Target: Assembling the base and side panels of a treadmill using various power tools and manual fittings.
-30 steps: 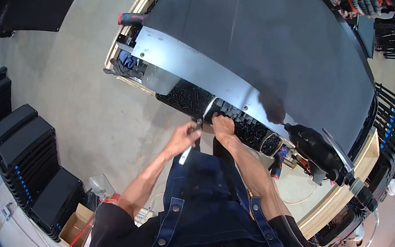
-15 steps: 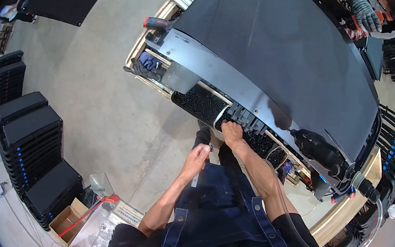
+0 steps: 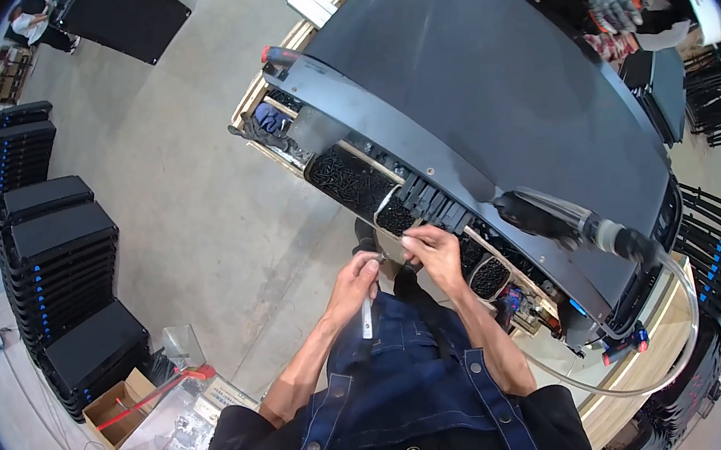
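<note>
Gripping the slim white-handled tool in my left hand, I'm holding it out in front of the worktable's near edge, fingers curling round it. My right hand is hovering just beside, thumb and fingertips bunching; I can't tell whether anything sits between them. For good control, I'm wanting the tool steady and both wrists clear of the tray lining that edge.

You are working in an assembly workshop, or perhaps a factory hall: under you is a bare concrete floor, at your left stand stacks of similar black panels, and before you are a black power tool and many small black parts.
</note>
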`<action>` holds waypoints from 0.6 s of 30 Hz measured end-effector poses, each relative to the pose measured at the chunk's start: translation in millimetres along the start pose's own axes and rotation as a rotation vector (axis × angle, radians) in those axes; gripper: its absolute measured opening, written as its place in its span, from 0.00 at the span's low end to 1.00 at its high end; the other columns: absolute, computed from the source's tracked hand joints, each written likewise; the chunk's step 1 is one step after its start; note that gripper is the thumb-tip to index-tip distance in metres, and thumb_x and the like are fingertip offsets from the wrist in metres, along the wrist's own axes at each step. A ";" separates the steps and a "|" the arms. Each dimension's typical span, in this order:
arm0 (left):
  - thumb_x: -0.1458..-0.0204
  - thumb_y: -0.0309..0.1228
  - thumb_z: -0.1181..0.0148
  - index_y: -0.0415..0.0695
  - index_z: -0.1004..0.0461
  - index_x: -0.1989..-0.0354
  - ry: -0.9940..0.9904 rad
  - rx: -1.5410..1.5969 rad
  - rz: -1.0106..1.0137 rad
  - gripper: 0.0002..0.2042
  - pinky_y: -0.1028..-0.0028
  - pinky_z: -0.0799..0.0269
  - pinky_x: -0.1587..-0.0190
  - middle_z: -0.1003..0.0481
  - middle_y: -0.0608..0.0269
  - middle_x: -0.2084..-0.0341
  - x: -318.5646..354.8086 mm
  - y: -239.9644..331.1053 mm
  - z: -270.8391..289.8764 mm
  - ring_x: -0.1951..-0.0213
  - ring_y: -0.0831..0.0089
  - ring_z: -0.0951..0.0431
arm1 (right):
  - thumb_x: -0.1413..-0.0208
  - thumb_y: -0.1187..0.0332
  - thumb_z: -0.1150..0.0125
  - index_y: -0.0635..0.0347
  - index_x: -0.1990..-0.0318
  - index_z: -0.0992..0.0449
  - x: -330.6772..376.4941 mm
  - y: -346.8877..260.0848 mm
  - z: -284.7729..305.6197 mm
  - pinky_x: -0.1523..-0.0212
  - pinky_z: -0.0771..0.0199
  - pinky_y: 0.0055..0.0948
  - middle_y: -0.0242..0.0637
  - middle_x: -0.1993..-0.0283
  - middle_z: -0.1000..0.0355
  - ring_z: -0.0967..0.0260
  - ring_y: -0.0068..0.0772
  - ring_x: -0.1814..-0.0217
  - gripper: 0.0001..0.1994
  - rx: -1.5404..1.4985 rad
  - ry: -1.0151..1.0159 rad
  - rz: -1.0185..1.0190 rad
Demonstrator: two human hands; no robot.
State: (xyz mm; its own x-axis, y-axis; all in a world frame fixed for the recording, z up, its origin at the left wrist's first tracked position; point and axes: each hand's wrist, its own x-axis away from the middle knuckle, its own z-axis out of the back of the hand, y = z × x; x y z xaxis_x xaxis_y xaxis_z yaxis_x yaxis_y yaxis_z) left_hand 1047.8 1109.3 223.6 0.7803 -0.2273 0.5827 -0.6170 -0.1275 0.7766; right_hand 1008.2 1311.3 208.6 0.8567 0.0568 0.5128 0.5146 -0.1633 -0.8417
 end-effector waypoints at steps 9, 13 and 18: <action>0.34 0.37 0.46 0.36 0.28 0.49 -0.211 -0.137 -0.291 0.16 0.79 0.32 0.72 0.28 0.65 0.66 22.2 49.1 -86.5 0.75 0.81 0.28 | 0.49 0.77 0.29 0.65 0.61 0.18 97.0 -70.7 36.1 0.67 0.25 0.22 0.36 0.65 0.20 0.23 0.25 0.66 0.08 0.174 0.118 0.608; 0.36 0.33 0.44 0.38 0.26 0.48 -0.057 -0.263 -0.473 0.13 0.77 0.30 0.70 0.27 0.63 0.66 46.1 65.2 -118.9 0.74 0.77 0.27 | 0.53 0.80 0.28 0.65 0.61 0.19 117.9 -85.2 43.1 0.68 0.24 0.24 0.41 0.64 0.21 0.22 0.33 0.66 0.10 0.444 0.225 0.910; 0.44 0.18 0.41 0.43 0.23 0.49 0.257 -0.607 -0.891 0.14 0.69 0.28 0.65 0.26 0.54 0.64 58.3 60.5 -152.7 0.65 0.60 0.25 | 0.53 0.82 0.29 0.65 0.62 0.19 135.2 -91.2 43.6 0.69 0.25 0.26 0.42 0.65 0.21 0.23 0.33 0.68 0.10 0.396 0.313 0.930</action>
State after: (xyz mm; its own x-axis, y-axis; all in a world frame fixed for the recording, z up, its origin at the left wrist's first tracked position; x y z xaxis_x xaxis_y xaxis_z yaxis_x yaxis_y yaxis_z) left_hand 1071.6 1235.8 341.1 0.9613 -0.0738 -0.2653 0.2737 0.3644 0.8901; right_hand 1078.7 1376.8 347.3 0.9013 -0.1914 -0.3887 -0.3159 0.3237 -0.8919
